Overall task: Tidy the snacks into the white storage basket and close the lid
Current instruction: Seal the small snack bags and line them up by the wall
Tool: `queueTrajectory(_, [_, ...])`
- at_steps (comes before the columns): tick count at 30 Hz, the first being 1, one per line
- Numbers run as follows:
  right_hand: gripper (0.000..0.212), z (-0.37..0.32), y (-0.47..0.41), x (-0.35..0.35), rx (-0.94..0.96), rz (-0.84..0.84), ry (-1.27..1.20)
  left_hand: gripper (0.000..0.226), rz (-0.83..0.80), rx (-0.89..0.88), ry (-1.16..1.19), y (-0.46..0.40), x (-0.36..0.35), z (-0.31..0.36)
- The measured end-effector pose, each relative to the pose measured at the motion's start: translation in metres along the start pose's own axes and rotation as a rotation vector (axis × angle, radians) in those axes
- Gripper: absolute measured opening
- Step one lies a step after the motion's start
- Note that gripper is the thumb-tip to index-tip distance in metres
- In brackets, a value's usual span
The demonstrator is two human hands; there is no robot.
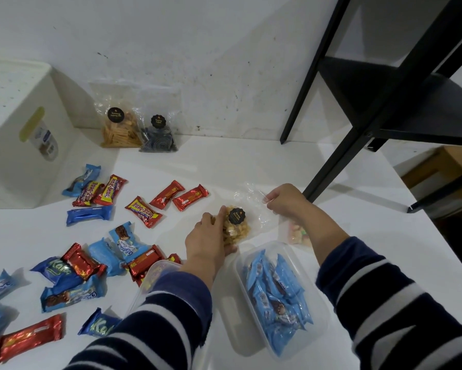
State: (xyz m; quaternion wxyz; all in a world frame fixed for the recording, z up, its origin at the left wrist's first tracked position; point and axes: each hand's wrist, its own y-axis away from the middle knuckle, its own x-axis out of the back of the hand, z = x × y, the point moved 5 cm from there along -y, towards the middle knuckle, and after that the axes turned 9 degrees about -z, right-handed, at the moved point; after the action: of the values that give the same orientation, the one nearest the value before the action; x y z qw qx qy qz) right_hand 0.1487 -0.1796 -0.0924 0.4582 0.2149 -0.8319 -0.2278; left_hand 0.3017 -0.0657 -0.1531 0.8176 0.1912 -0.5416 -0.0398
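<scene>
Head view: clear tub (pixel 321 313) holds light-blue snack packets (pixel 275 295).

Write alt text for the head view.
Both hands hold a clear bag of golden snacks on a white table: left hand grips its body, right hand pinches its top. Wrapped bars lie scattered left.

We see even, cool light; the shelf frame (pixel 379 102) throws soft shadows across the tabletop (pixel 251 161); edges bow and blur.

Both hands (pixel 208 236) gripping clear snack bag (pixel 236 227), wrapped bars (pixel 141 210) scattered left
</scene>
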Motion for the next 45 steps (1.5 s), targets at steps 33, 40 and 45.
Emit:
queueTrajectory(33, [0.018,-0.014,0.038,-0.021,0.276,0.193,-0.235,0.02,0.042,0.052,1.164,-0.009,0.048,0.026])
queueTrajectory(40, [0.023,-0.028,0.034,-0.026,0.154,0.171,0.095,0.02,0.026,0.065,1.136,-0.004,0.051,0.023])
queueTrajectory(45, [0.016,-0.036,0.03,-0.031,0.147,0.155,0.189,0.019,0.087,0.046,1.001,-0.004,0.049,0.016])
